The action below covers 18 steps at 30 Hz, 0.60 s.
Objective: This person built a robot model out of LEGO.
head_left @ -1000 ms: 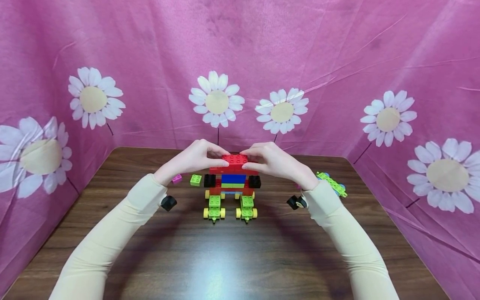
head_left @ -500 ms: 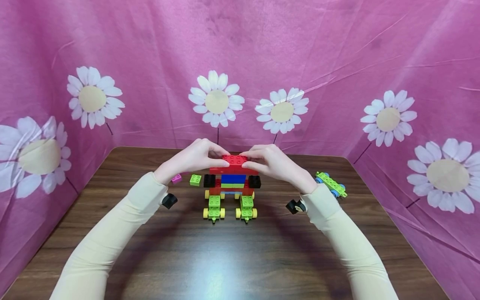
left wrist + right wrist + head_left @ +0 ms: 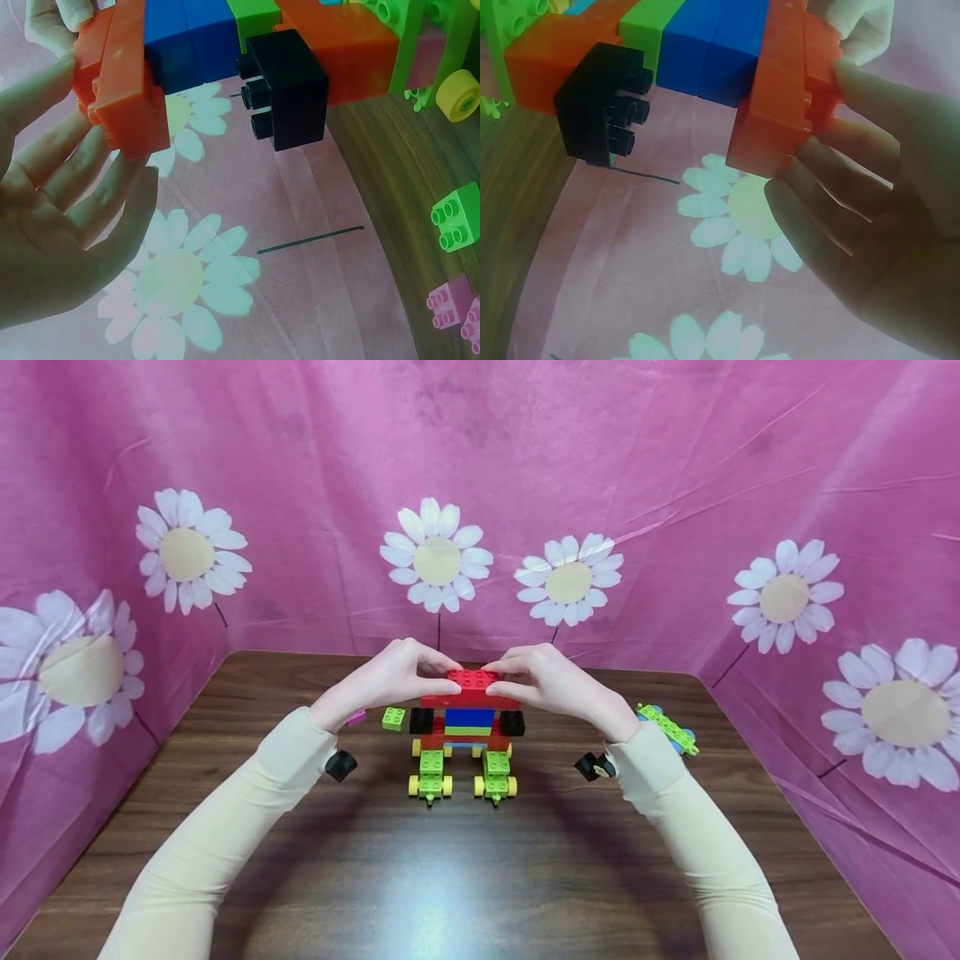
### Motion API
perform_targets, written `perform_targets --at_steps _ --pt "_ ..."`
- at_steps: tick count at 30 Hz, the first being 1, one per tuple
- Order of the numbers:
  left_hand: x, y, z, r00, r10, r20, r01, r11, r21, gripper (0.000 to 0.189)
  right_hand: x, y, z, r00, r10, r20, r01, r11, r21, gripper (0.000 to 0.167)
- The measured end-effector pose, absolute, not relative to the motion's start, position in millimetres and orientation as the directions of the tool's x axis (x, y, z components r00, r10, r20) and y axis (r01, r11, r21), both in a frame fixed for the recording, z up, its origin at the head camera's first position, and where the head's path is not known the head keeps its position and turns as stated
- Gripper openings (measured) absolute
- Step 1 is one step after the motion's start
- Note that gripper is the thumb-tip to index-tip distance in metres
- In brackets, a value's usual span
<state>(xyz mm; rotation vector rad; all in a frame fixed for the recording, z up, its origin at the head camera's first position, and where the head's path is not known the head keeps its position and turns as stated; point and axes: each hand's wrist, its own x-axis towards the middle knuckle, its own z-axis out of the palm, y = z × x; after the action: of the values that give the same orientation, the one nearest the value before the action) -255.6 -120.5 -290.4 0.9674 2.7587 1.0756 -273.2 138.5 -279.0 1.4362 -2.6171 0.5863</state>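
Observation:
A toy figure of stacked building bricks stands mid-table. At its top a red brick (image 3: 472, 679) sits on a longer red brick (image 3: 469, 701). My left hand (image 3: 393, 672) pinches the top brick's left end, thumb in front and fingers behind. From the other side my right hand (image 3: 547, 681) grips its right end the same way. Below come blue bricks (image 3: 468, 718), a green layer, and black bricks (image 3: 600, 105) sticking out at both sides. Two green wheeled bases (image 3: 431, 787) with yellow wheels carry the stack. In the left wrist view, fingers curl around the red brick's (image 3: 124, 90) end.
Left of the figure lie a loose green brick (image 3: 393, 718) and a pink brick (image 3: 356, 717), partly behind the left wrist. A green wheeled base (image 3: 667, 728) with blue wheels rests at the right, beyond the right forearm. Pink flowered cloth (image 3: 480, 460) hangs behind the table.

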Motion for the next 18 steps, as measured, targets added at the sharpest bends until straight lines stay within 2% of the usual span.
perform_targets --at_steps 11,18 --pt "-252 -120 -289 -0.814 0.549 0.189 0.532 0.574 0.622 0.035 -271 139 -279 -0.567 -0.778 0.269 -0.818 0.497 -0.290 0.036" --pt "-249 -120 -302 -0.861 0.460 0.216 0.469 0.556 0.686 0.037 -272 137 -278 -0.570 -0.780 0.258 -0.813 0.489 -0.317 0.036"
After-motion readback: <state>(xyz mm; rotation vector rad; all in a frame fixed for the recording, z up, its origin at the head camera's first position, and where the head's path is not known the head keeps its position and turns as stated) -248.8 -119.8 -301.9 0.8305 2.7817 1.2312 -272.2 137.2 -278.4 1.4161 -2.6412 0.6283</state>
